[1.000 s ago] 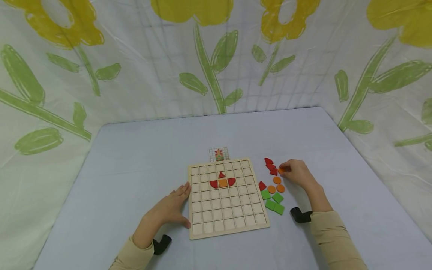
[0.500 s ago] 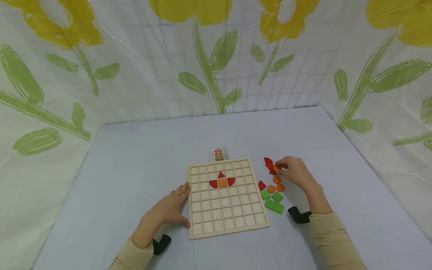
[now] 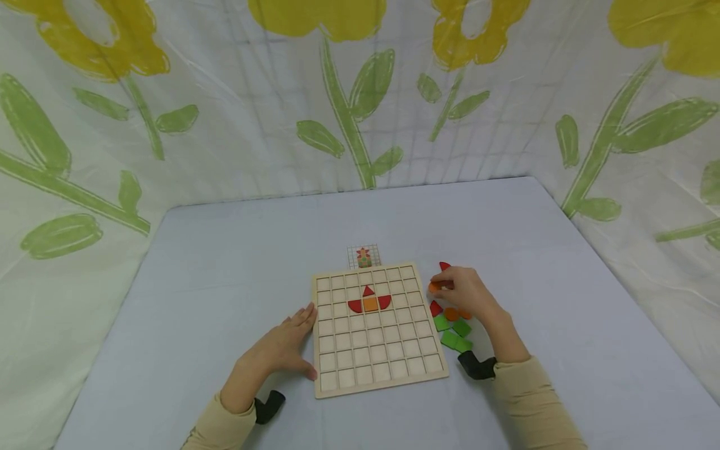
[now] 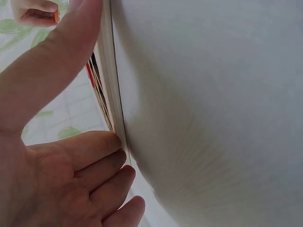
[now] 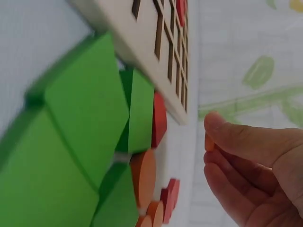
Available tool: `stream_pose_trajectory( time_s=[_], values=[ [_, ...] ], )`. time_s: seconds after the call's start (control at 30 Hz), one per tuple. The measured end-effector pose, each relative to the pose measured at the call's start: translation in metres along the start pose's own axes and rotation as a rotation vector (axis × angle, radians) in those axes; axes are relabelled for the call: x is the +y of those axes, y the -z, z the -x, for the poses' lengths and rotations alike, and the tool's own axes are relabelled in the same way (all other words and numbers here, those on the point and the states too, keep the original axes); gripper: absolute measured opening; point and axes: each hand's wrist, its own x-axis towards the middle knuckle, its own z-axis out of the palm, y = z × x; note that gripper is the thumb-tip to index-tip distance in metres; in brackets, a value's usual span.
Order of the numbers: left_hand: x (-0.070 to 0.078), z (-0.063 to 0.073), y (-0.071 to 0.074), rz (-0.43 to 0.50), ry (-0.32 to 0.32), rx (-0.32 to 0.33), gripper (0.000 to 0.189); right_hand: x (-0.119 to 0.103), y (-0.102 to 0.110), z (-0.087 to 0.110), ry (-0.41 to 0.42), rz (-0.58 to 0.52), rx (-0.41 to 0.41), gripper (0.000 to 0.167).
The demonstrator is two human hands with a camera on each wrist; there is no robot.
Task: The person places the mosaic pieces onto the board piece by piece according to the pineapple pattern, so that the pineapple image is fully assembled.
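Note:
My right hand (image 3: 469,292) pinches an orange disc (image 3: 434,287) between thumb and fingertips, just off the right edge of the wooden grid board (image 3: 382,386). In the right wrist view the disc (image 5: 209,143) is raised above the table. My left hand (image 3: 281,347) rests against the board's left edge, thumb and fingers spread; the left wrist view shows its fingers (image 4: 102,146) beside the rim. On the board, an orange square (image 3: 370,304) lies between two red quarter-circle pieces (image 3: 355,306), with a red triangle (image 3: 368,290) above it.
A small card with a printed grid pattern (image 3: 364,256) lies behind the board. Right of it are several green squares (image 3: 462,328), orange discs (image 3: 452,314) and red pieces (image 3: 435,309), some hidden by my right hand. A flowered cloth (image 3: 225,137) hangs behind the table.
With the orange disc, my right hand has lifted off the loose pieces and moved left toward the board. The left hand has stayed at the board's edge.

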Motion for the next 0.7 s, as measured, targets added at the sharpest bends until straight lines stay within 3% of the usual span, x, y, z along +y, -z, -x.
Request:
stream_pose_trajectory(
  time_s=[0.4, 0.7],
  values=[
    [0.001, 0.002, 0.001, 0.007, 0.000, -0.005, 0.116, -0.025, -0.017, -0.005, 0.047, -0.046, -0.037, 0.024],
    [0.001, 0.003, 0.002, 0.011, -0.002, -0.005, 0.116, -0.037, -0.030, -0.012, 0.102, 0.025, -0.075, 0.021]
  ],
)
